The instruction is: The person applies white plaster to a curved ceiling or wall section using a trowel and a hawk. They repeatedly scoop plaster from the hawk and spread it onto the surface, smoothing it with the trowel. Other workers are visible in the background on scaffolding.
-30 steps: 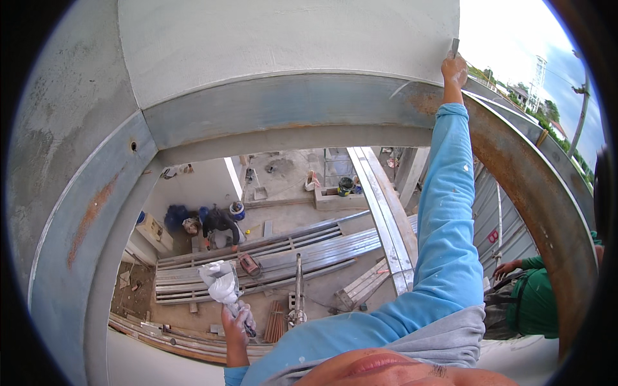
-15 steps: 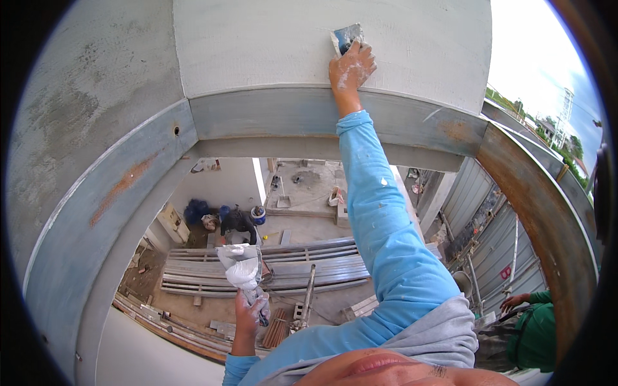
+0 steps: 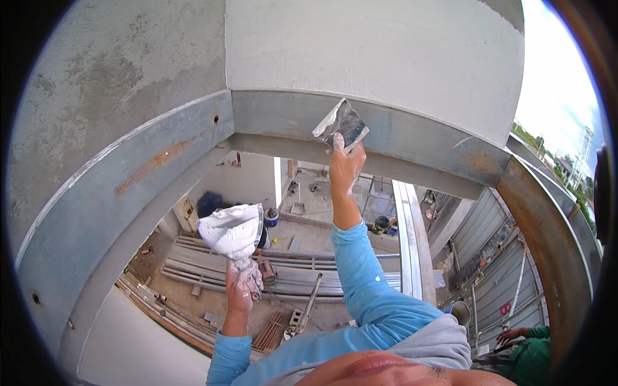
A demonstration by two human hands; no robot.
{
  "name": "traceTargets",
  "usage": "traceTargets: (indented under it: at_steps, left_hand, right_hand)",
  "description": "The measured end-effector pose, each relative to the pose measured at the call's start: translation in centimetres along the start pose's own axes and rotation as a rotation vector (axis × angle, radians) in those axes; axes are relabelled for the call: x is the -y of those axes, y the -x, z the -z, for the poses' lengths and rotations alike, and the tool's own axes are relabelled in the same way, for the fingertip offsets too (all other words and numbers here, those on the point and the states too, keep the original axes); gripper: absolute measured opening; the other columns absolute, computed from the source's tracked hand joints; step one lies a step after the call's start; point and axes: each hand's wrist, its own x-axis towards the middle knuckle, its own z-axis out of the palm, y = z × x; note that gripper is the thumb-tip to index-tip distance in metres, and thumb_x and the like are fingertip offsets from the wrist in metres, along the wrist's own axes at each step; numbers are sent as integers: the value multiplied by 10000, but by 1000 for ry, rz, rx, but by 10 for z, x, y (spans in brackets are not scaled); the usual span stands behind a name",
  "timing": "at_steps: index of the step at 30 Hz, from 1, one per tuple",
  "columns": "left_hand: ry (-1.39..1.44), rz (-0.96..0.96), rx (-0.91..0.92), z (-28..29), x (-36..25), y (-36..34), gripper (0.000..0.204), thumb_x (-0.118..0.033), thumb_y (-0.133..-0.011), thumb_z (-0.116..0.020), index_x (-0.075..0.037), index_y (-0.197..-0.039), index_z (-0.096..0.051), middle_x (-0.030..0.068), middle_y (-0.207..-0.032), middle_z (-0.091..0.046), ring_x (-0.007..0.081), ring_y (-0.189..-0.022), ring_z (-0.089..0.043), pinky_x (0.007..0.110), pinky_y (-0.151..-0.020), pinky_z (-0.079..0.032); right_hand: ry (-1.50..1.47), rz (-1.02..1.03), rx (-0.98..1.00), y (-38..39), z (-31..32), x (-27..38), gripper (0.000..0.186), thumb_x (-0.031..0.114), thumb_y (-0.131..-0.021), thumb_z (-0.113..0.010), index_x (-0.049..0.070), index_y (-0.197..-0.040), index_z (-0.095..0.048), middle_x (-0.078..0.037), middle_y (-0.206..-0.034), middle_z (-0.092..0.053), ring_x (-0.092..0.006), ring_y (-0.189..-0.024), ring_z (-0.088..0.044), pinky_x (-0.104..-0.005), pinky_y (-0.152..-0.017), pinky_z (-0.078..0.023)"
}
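In my right hand (image 3: 346, 170) is a wide putty knife (image 3: 351, 123), its metal blade smeared with white putty along one edge. The blade overlaps the grey steel beam (image 3: 277, 112) in the picture, below the pale wall (image 3: 373, 48); I cannot tell whether they touch. Lower and to the left, my left hand (image 3: 239, 293) grips the caked handle of a broad-bladed plastering tool. A thick heap of white putty (image 3: 230, 228) covers most of that tool's face, leaving a grey strip at its right edge. White smears mark my right fingers.
Rust-streaked steel beams (image 3: 145, 168) frame an opening, with another beam (image 3: 547, 225) on the right. Far below lie long metal bars (image 3: 309, 278), a bucket (image 3: 271, 217) and hollow blocks (image 3: 294, 321). Another person in a green sleeve (image 3: 537, 357) is at lower right.
My right hand has brought the putty knife down from the pale wall to the beam's height, its blade face now showing. My left hand has raised the putty-laden tool. The view has shifted.
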Motion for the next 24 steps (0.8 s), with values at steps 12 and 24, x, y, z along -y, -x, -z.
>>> traceTargets:
  at_steps: [12,24]
  left_hand:
    - [-473,-329,-16,-35,37,-61,335,-37,-944,-596,-18,-1231,-424,112,-1093,-555,164,-906,-571,300,-798,-483]
    - [-857,-663,138,-20,68,-77,489,-23,-799,-612,18,-1280,-530,221,-1248,-580,397,-1147,-571,461,-990,-439]
  right_hand:
    - [-607,-879,287,172,81,55,258,77,-927,-538,32,-1182,-530,-66,-1035,-636,-163,-860,-647,-308,-564,-524]
    - [-700,-1043,315,186,81,52,261,98,-930,-523,49,-1185,-548,-61,-1061,-657,-171,-886,-645,-322,-632,-522]
